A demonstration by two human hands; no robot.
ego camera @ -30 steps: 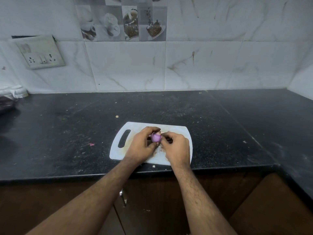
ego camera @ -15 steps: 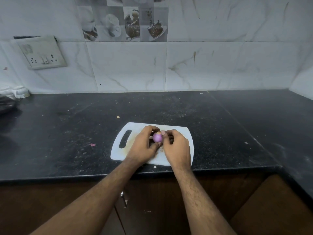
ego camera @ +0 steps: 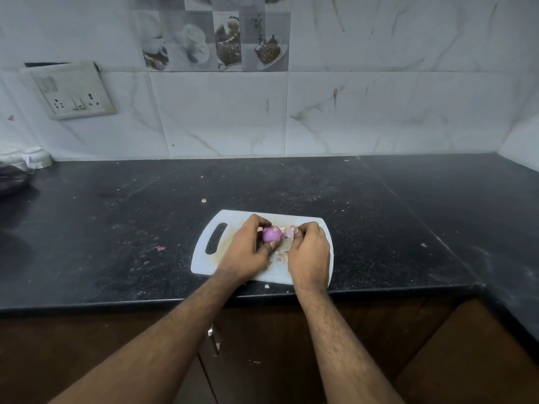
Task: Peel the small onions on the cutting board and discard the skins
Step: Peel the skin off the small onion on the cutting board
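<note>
My left hand is pinching the onion above the cutting board; my right hand is now pulling a skin clear, fingers clamped on it, leaving the onion nearly bare.

A small purple onion sits peeled, smooth and glossy, above the white cutting board. Pale skins lie just beside it.

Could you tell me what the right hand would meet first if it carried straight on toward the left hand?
Probably the peeled onion, held by the left hand; the right hand pinches a skin piece beside it.
</note>
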